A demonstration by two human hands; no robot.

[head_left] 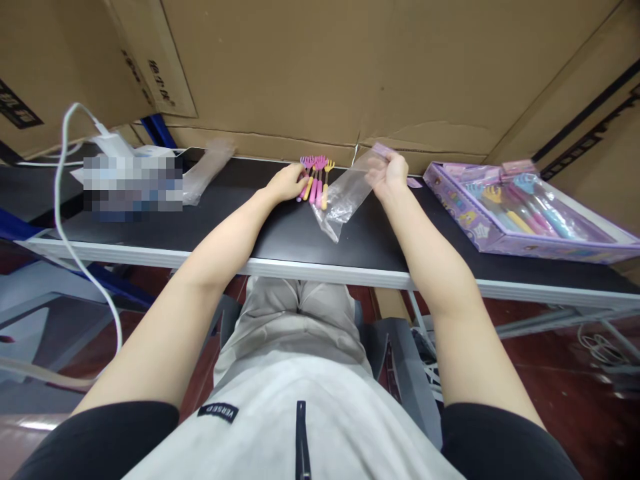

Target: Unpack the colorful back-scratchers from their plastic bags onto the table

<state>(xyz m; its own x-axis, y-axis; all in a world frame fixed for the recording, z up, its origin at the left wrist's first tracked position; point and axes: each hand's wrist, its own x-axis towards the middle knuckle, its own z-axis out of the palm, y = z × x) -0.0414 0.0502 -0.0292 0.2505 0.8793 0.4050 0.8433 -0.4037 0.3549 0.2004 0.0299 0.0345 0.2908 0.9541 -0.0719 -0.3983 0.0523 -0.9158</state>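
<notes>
A bunch of small back scratchers (316, 190) with claw-shaped heads and pink, yellow and purple handles lies on the black tabletop, heads towards the cardboard wall. At the bunch's left edge is my left hand (289, 182), its fingers curled over the leftmost purple one and partly hiding it. My right hand (391, 175) pinches the upper end of a clear plastic bag (350, 190). The bag slants down to the left, and its lower end lies by the scratchers' handles. Its pinkish top strip shows at my fingertips.
A purple display box (540, 251) at the right holds several wrapped back scratchers. Left of my hands lie another clear bag (207, 172) and blurred-out items with a white charger and cable (63, 200). Cardboard (320, 73) stands behind the table (280, 240).
</notes>
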